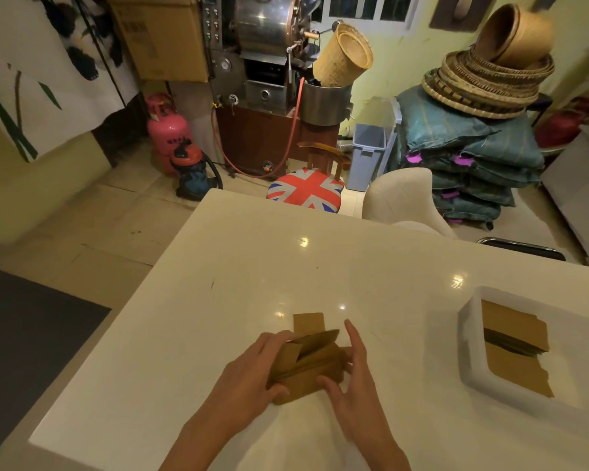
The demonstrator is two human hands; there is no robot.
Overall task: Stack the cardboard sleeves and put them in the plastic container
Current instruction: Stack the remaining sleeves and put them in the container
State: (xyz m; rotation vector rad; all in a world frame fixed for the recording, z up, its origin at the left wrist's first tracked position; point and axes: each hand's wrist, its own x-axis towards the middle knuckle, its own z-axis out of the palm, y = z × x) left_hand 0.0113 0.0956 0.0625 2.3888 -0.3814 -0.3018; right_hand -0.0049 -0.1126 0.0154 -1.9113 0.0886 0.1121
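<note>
A loose bundle of brown cardboard sleeves (306,363) lies on the white table (238,266) near its front. My left hand (252,372) grips the bundle's left side, fingers curled over its top edge and thumb at its front. My right hand (349,375) is at the bundle's right side with straight, spread fingers, thumb touching the front. One sleeve (308,321) lies flat just behind the bundle. At the right stands a white plastic container (470,372) holding flat cardboard sleeves (514,338).
A white chair (405,195) and a flag-patterned stool (305,188) stand at the table's far edge. Behind them are a metal machine, a pink gas cylinder (167,130), a bin, stacked sacks and woven baskets. A dark mat (24,341) lies on the floor at left.
</note>
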